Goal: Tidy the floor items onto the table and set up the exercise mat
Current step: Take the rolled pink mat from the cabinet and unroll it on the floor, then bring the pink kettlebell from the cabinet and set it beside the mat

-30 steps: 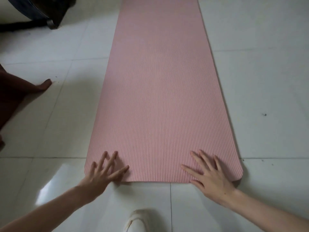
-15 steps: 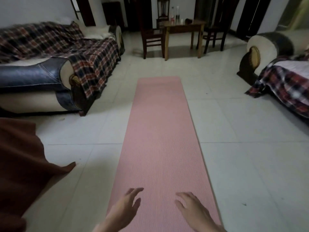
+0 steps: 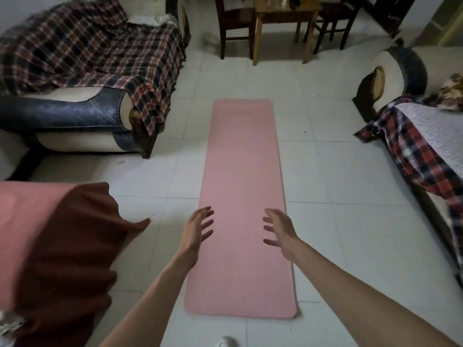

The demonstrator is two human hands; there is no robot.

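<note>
Both hands have come up off the mat since a second ago, when their fingers were pressed flat on its near end; the view has also risen, so the whole mat now shows. Now the left hand (image 3: 198,227) and the right hand (image 3: 279,230) are held out in the air over the pink mat (image 3: 241,159), fingers spread wide and holding nothing. They face each other, palms turned inward, the left one over the mat's left edge and the right one over its right edge. Whether any fingertip touches the mat cannot be told, though both seem lifted clear of it.

Unrolled flat on the white tiled floor (image 3: 350,221), the mat runs lengthwise away from the person. Its near end lies below the forearms, just beyond a white shoe tip (image 3: 226,341) at the bottom edge. Its far end points at a wooden table (image 3: 283,11) with dark chairs (image 3: 235,18) around it. Left of the mat stands a sofa (image 3: 75,116) draped in a plaid blanket (image 3: 87,48). Nearer, also left of the mat, a brown cloth (image 3: 72,246) lies over something pink. Right of the mat sits another sofa (image 3: 398,68) with a red checked cloth (image 3: 423,161) hanging down.
</note>
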